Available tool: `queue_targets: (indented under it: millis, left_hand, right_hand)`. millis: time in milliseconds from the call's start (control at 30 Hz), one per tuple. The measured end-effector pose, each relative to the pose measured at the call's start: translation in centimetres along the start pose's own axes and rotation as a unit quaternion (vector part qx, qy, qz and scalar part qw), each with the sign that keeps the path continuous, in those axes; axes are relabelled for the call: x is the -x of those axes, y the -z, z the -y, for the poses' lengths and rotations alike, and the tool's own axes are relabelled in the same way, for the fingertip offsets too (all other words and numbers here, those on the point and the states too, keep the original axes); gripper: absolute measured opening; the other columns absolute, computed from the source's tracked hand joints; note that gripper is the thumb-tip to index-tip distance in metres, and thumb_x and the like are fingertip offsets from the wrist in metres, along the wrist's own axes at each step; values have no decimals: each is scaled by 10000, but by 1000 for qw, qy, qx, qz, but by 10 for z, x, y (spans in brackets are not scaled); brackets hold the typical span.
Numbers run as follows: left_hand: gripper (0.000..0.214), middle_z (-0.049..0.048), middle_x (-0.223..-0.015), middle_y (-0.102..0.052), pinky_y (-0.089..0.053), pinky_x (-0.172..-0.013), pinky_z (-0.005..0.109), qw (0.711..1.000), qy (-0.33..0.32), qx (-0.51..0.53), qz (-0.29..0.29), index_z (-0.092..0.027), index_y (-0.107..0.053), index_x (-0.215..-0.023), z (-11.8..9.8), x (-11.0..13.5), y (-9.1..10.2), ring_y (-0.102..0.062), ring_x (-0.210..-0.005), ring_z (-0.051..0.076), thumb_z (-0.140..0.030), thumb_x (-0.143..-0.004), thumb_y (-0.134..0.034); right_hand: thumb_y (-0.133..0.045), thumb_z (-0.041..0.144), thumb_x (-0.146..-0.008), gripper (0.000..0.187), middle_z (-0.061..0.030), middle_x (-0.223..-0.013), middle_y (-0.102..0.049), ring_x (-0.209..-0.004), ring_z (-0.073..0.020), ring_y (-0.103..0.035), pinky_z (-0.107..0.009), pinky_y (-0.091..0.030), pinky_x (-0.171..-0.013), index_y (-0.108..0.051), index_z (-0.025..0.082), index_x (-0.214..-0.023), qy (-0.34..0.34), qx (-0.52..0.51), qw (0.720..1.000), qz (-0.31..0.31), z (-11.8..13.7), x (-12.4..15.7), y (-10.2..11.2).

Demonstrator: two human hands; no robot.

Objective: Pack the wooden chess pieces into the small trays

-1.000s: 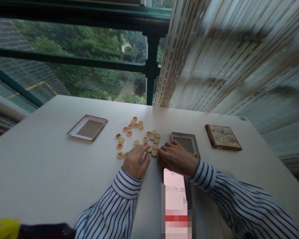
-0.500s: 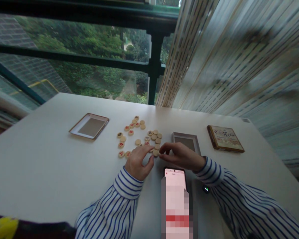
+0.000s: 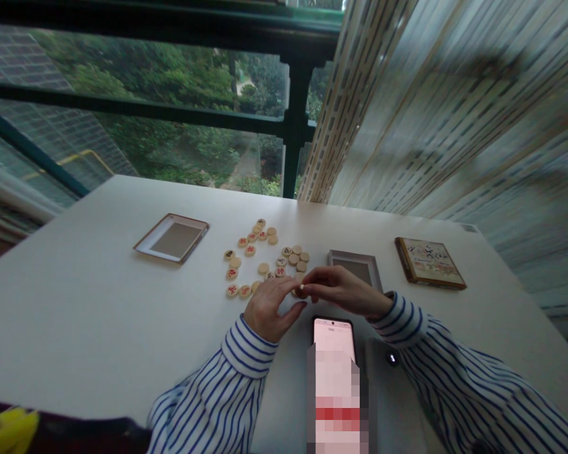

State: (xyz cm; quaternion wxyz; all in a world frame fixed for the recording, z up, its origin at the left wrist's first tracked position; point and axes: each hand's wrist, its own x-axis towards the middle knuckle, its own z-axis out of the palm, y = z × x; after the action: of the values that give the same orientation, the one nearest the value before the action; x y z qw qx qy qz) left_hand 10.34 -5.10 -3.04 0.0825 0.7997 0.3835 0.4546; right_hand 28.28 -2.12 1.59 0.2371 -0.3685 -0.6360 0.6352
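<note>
Round wooden Chinese chess pieces point(image 3: 250, 251) lie loosely scattered in the middle of the white table, some showing red or black characters, others blank side up. My left hand point(image 3: 271, 309) rests at their near edge, its thumb held apart from the stretched fingers. Opposite it, my right hand point(image 3: 343, 290) has its fingertips pinched on a Chinese chess piece point(image 3: 300, 292) at the near right of the group. Fingers partly cover this piece, and my left hand hides a few others. The fingertips of both hands nearly meet.
Behind my right hand stands an open grey box tray point(image 3: 377, 275). A shallow lid point(image 3: 182, 257) lies at the left, and a closed decorated box point(image 3: 430, 261) at the right. A phone point(image 3: 334, 334) lies in front of me. Window and curtain point(image 3: 341, 126) border the far edge.
My left hand has moved slightly right, towards my right hand. The fingertips of my right hand have closed in on the piece at the near right of the group.
</note>
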Motion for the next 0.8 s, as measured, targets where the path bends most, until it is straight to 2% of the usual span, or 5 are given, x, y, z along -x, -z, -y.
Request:
queue_targets:
  millis: [200, 300, 500, 633, 800]
  left_hand:
    - [250, 59, -878, -662, -508, -730, 318, 1000, -13, -13, -13, -167, -555, -983, -3, -1, 5, -603, -818, 162, -171, -738, -601]
    - [244, 64, -872, -656, -505, -721, 327, 999, -5, -40, -6, -159, -560, -979, -2, 2, 13, -598, -812, 171, -174, -738, -599]
    - [198, 100, -878, -618, -492, -725, 363, 987, 30, -150, 54, -137, -598, -922, 10, 21, 28, -569, -822, 204, -229, -748, -574]
    - [188, 122, -983, -577, -466, -749, 419, 969, 52, -222, 96, -167, -622, -870, 10, 28, 32, -538, -882, 245, -270, -716, -591]
    - [211, 124, -1095, -533, -446, -778, 438, 961, 59, -246, 115, -200, -629, -876, 6, 33, 34, -505, -977, 278, -290, -686, -609]
  right_hand:
    - [-553, 380, -790, 263, -42, -804, -633, -656, -93, -544, -244, -451, -636, -617, 130, -840, 2, 25, 1000, 8, 2, -1, -4]
    - [-531, 396, -801, 278, -44, -815, -639, -675, -102, -547, -245, -449, -633, -619, 140, -868, 11, 73, 997, -10, 0, 1, -3]
    - [-498, 354, -829, 248, -19, -763, -628, -662, -101, -527, -220, -403, -589, -625, 157, -911, 41, 225, 972, -59, 0, 6, 1]
    - [-484, 327, -837, 227, -13, -735, -624, -628, -94, -519, -213, -381, -577, -626, 158, -892, 46, 295, 953, -56, 5, 6, -1]
    - [-466, 321, -845, 224, -20, -732, -628, -627, -103, -533, -222, -381, -584, -617, 163, -895, 51, 357, 932, -34, 6, 2, -2]
